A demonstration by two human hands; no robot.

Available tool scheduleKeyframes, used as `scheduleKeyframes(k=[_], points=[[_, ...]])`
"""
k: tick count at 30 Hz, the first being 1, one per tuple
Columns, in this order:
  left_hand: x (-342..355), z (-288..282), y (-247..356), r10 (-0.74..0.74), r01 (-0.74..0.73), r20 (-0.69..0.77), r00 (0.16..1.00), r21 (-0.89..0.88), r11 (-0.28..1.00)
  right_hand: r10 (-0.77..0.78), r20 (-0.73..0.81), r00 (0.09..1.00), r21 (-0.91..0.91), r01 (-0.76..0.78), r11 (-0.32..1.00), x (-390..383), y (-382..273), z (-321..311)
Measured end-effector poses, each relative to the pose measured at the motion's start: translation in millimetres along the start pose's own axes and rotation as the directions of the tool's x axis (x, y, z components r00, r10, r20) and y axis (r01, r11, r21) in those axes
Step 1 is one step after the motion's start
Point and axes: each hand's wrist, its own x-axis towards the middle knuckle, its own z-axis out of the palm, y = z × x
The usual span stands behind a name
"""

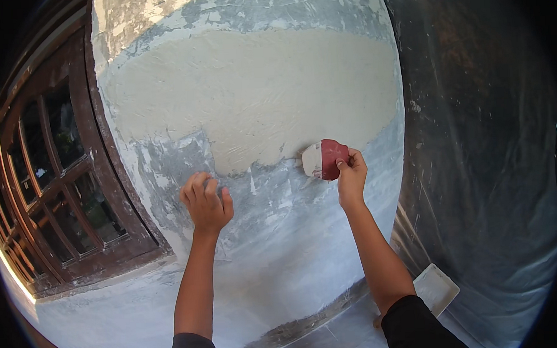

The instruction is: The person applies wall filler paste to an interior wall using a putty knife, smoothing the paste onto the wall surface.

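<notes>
My right hand (352, 176) pinches a red plastic putty spreader (334, 158) between thumb and fingers. Cream putty coats the left part of its face, which is against or very close to the wall at the lower edge of a cream putty layer (256, 91). To the left, my left hand (204, 202) is raised with bent fingers and the thumb apart, holding nothing. Its fingertips are at the bare, patchy grey wall (230, 207); whether they touch it I cannot tell.
A brown wooden window frame (114, 175) with glass panes borders the wall on the left. Dark plastic sheeting (483, 165) hangs on the right. A whitish rectangular tray (437, 286) lies low behind my right forearm, above the tiled floor (335, 333).
</notes>
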Motion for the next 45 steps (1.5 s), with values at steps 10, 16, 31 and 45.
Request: scheduleKeyframes(k=[10,16,31,45], points=[[-43.2,50.3,196.1,0.001,0.080,0.165,0.986,-0.486,0.870,0.243,-0.028,0.970,-0.083,-0.245,0.966,-31.4,6.7,-146.7],[-105.5,68.4,330.7,0.084,0.251,0.405,0.910,-0.701,0.667,0.385,-0.278,0.880,-0.103,-0.426,0.899,-55.6,28.3,-279.2],[-257.9,42.9,570.2,0.584,0.557,0.661,0.471,-0.736,0.383,0.319,-0.799,0.509,-0.241,-0.758,0.606,-196.7,34.6,-570.7],[-347.6,6.8,652.5,0.768,0.614,0.627,0.130,-0.660,0.434,0.334,-0.941,0.057,0.078,-0.923,0.376,-335.3,42.9,-693.9]])
